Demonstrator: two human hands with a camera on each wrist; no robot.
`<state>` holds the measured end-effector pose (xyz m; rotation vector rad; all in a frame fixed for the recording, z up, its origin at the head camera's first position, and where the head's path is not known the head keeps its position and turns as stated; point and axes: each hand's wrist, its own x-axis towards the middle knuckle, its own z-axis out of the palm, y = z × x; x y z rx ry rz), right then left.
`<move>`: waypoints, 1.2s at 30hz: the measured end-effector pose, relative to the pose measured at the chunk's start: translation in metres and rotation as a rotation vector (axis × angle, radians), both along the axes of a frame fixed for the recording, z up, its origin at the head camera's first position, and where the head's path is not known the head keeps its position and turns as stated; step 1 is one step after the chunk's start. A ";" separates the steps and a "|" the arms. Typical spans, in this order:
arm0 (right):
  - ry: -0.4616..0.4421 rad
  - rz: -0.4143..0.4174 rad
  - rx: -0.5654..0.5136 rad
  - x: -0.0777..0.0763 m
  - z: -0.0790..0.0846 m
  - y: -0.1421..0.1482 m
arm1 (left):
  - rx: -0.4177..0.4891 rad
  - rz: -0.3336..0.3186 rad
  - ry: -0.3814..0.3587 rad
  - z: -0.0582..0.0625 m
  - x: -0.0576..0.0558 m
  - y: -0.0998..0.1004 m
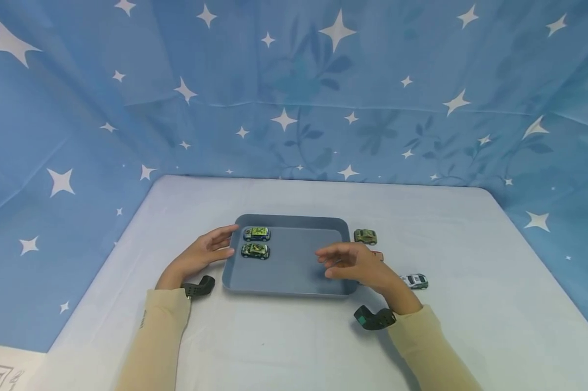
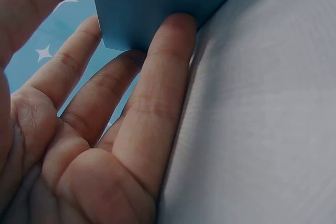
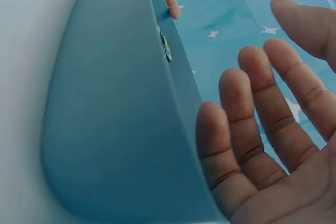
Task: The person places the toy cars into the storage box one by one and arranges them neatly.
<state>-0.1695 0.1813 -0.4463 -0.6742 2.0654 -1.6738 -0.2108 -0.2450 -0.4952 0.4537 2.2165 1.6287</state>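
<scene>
A blue-grey tray (image 1: 294,294) lies on the white-covered table. Inside it, toward the left, stand two toy cars: a yellow-and-blue one (image 1: 257,234) and, nearer to me, a green patterned one (image 1: 255,251). My left hand (image 1: 203,254) rests against the tray's left side, fingers extended along its wall (image 2: 126,9). Over the tray's right part is my right hand (image 1: 355,264), its fingers loosely bent with nothing between them. In the right wrist view the palm and fingers of the right hand (image 3: 262,145) show bare beside the tray's edge.
Right of the tray stand more toy cars: a green camouflage one (image 1: 365,236), an orange-red one (image 1: 377,255) partly hidden by the right hand, and a white-and-green one (image 1: 416,281) beside the right wrist. A blue star-patterned curtain (image 1: 284,81) hangs behind the table (image 1: 294,347).
</scene>
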 end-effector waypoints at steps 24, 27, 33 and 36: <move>0.148 -0.118 0.039 0.017 0.001 0.064 | 0.007 -0.002 0.008 0.001 0.002 0.001; 0.169 -0.127 0.056 0.018 0.001 0.073 | 0.006 0.000 0.009 0.001 0.002 0.001; 0.209 -0.127 0.097 0.019 0.002 0.091 | 0.004 0.000 0.005 0.001 0.002 0.001; 0.230 -0.137 0.127 0.020 0.003 0.098 | 0.007 -0.002 0.004 0.001 0.003 0.001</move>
